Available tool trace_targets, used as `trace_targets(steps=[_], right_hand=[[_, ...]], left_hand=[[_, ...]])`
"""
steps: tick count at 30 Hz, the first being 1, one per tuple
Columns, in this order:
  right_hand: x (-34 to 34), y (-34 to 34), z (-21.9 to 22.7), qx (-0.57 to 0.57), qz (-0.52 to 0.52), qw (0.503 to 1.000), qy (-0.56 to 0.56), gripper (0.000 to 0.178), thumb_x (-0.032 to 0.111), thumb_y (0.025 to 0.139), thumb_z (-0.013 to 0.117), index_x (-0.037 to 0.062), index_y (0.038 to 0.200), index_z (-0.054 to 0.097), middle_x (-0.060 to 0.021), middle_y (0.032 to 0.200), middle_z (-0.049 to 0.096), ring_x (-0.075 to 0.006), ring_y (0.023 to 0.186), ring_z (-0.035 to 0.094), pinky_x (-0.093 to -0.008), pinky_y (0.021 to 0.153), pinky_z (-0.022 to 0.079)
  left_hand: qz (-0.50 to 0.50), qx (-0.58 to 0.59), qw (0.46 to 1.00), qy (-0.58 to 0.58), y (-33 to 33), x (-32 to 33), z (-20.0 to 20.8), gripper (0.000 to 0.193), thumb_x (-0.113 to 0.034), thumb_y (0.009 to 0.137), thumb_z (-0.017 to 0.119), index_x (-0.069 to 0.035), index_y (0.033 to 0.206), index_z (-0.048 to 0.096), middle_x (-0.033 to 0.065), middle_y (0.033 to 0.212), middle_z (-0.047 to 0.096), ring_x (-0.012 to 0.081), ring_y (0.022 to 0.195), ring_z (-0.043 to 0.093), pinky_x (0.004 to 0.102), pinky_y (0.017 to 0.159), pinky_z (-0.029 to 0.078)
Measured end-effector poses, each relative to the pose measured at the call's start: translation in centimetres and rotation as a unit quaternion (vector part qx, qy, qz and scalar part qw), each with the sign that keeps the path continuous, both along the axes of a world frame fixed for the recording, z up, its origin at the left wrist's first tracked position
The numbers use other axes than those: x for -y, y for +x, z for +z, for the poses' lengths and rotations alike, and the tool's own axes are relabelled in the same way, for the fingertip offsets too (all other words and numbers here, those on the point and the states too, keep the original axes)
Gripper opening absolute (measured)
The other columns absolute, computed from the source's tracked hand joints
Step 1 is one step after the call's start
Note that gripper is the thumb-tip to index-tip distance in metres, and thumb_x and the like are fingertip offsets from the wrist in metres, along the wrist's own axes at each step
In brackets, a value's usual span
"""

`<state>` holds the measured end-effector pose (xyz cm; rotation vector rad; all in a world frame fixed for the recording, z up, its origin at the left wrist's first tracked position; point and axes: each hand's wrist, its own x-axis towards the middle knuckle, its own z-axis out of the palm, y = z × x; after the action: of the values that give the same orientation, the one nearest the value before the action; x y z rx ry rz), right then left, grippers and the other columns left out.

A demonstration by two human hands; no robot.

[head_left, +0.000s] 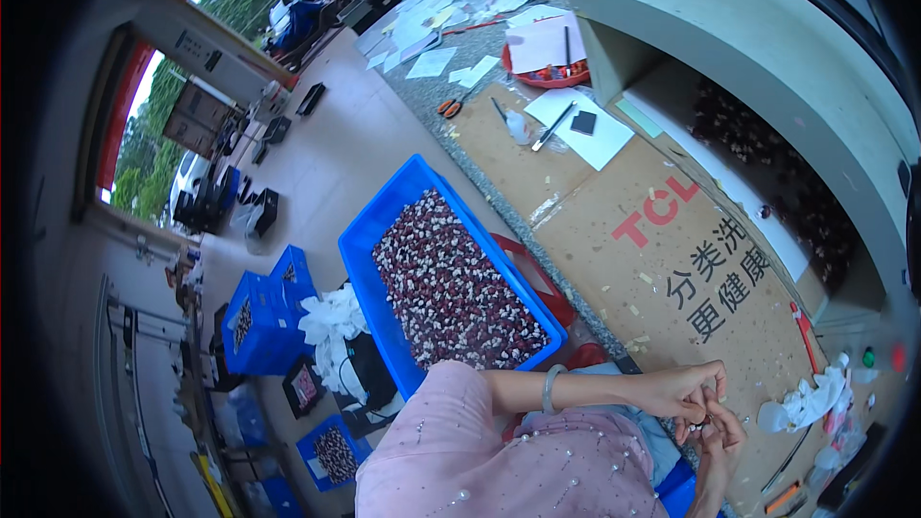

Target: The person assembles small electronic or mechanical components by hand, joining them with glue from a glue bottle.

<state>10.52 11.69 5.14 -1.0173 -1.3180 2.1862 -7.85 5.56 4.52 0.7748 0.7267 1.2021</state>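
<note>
My left hand (679,391), with a pale bangle on its wrist, meets my right hand (721,443) over the near edge of the cardboard-covered bench. The fingers of both are closed in a pinch around a small dark piece (701,423). Fingers cover most of it, so its kind does not show. Left of my arm stands a large blue bin (470,223), filled with many small dark-red and white pieces. Under my hands lies a flat cardboard sheet (614,278) with red and black printing.
A pale shelf (729,10) with dark small pieces (767,163) inside borders the bench's far right. Scissors (449,107), a red pen (804,336), a white crumpled cloth (815,398) and a red tray (552,75) lie about. Blue boxes (259,321) stand on the floor.
</note>
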Motion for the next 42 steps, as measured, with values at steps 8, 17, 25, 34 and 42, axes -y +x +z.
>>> trace_targets(steps=[8,17,25,34,42], right_hand=[[-0.3,-0.5,-1.0,0.01,0.023,0.977,0.21,0.032,0.011,0.084,0.062,-0.0076,0.11,0.055,-0.0163,0.111,0.059,-0.0188,0.097,0.058,-0.0281,0.085,0.046],[0.1,-1.7,-1.1,0.079,-0.078,0.954,0.278,0.03,0.007,0.085,0.06,-0.0062,0.11,0.053,-0.0179,0.109,0.059,-0.0237,0.104,0.057,-0.0323,0.092,0.043],[1.1,-4.7,0.5,0.064,-0.113,0.971,0.199,0.027,-0.006,0.077,0.062,-0.0065,0.103,0.058,-0.0157,0.104,0.061,-0.0212,0.096,0.061,-0.0284,0.083,0.05],[0.1,-3.3,-0.5,-0.133,-0.107,0.98,0.101,0.027,-0.006,0.081,0.061,-0.0074,0.108,0.055,-0.0125,0.108,0.058,-0.016,0.093,0.06,-0.0242,0.076,0.051],[0.4,-2.5,-1.7,-0.101,-0.129,0.972,0.171,0.019,0.002,0.083,0.061,-0.0053,0.1,0.059,-0.012,0.1,0.058,-0.0141,0.085,0.059,-0.0228,0.071,0.049]], left_hand=[[-0.013,0.046,0.997,0.064,-0.3,-0.4,-1.9,0.019,-0.003,0.091,0.04,-0.004,0.105,0.027,0.0115,0.072,0.059,0.0135,0.053,0.058,0.0226,0.047,0.044],[0.202,-0.264,0.933,0.136,0.8,1.2,-0.5,0.047,-0.019,0.085,0.058,-0.003,0.125,0.037,0.011,0.108,0.05,0.0172,0.088,0.054,0.0267,0.068,0.046],[0.21,-0.114,0.97,0.047,0.6,1.5,-0.7,0.05,-0.016,0.082,0.067,0.0,0.125,0.047,0.0097,0.118,0.053,0.0152,0.096,0.058,0.0246,0.078,0.049],[0.193,-0.111,0.974,0.034,1.8,-0.2,-1.2,0.043,0.007,0.081,0.058,0.003,0.123,0.048,0.0141,0.128,0.049,0.0173,0.106,0.054,0.0261,0.079,0.051],[0.221,-0.144,0.964,0.029,3.5,-0.2,-0.9,0.044,-0.001,0.078,0.066,0.003,0.119,0.051,0.0152,0.123,0.052,0.0206,0.103,0.058,0.0288,0.079,0.053]])
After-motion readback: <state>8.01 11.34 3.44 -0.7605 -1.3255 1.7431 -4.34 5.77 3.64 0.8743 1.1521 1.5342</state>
